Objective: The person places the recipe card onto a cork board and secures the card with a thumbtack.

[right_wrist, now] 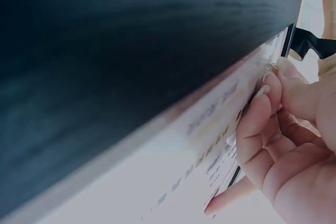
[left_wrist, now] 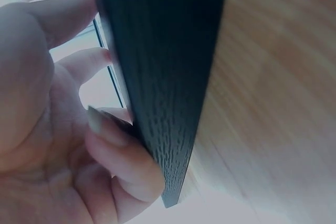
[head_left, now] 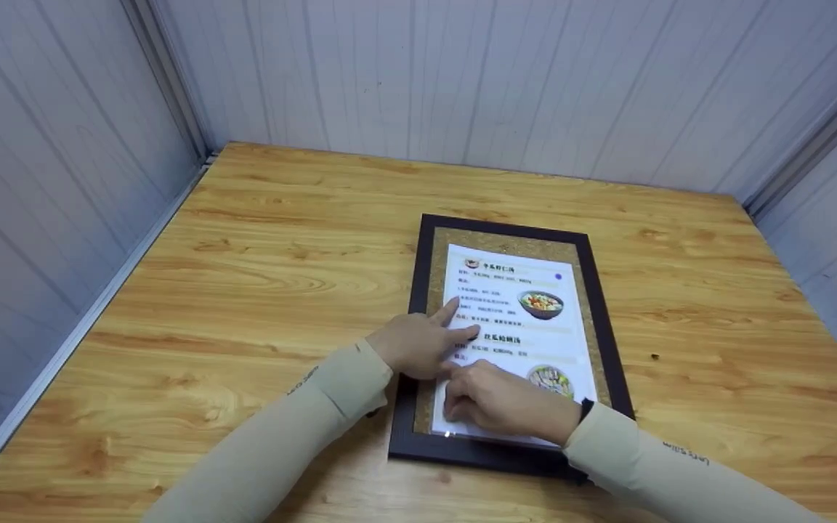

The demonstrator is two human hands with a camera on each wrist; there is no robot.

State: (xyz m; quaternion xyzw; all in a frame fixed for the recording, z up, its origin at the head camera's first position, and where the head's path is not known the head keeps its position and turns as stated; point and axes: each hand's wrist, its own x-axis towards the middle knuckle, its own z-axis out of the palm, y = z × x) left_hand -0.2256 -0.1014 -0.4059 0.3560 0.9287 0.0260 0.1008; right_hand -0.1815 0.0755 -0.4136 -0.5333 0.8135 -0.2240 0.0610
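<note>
Where dark frame [head_left: 602, 327] borders cork [head_left: 520, 245], white sheet [head_left: 527, 331] bears food pictures [head_left: 541, 305].

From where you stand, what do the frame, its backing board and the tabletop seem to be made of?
Frame: perhaps wood or wood-look plastic, dark and matte; the left wrist view shows grain-like ridges.
Backing board: probably cork, given its brown, speckled surface.
Tabletop: wood or printed laminate, smooth-looking, with yellow-brown grain and knots.

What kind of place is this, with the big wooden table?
Maybe a little work booth, though I can't be sure. Pale panel walls stand on three sides of the wood-look table, and a framed board lies there with a printed sheet.
</note>
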